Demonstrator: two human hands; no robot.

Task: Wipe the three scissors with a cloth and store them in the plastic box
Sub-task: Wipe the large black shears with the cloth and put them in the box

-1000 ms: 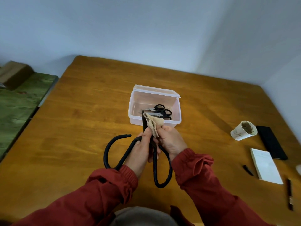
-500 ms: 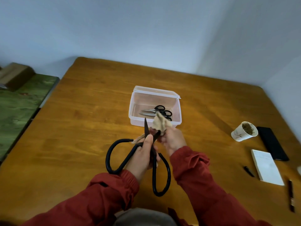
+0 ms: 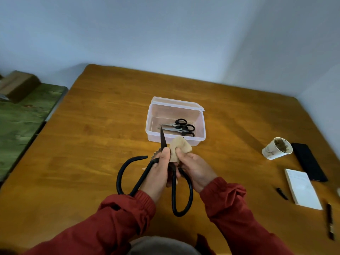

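Over a brown wooden table (image 3: 88, 148), the left hand (image 3: 157, 174) grips large black loop-handled scissors (image 3: 173, 196) near the pivot while the right hand (image 3: 196, 169) pinches a crumpled beige cloth (image 3: 181, 146) beside the blade, just before a clear plastic box (image 3: 152, 115) holding two smaller black-handled scissors (image 3: 182, 127).

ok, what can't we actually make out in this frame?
Head view only.
Big scissors pivot: hidden by left hand and cloth.
Small scissors in box: overlapping, too small to separate.
Cup contents: blurred brown mass.
Notepad text: too small.
Pen at right edge: blurred.
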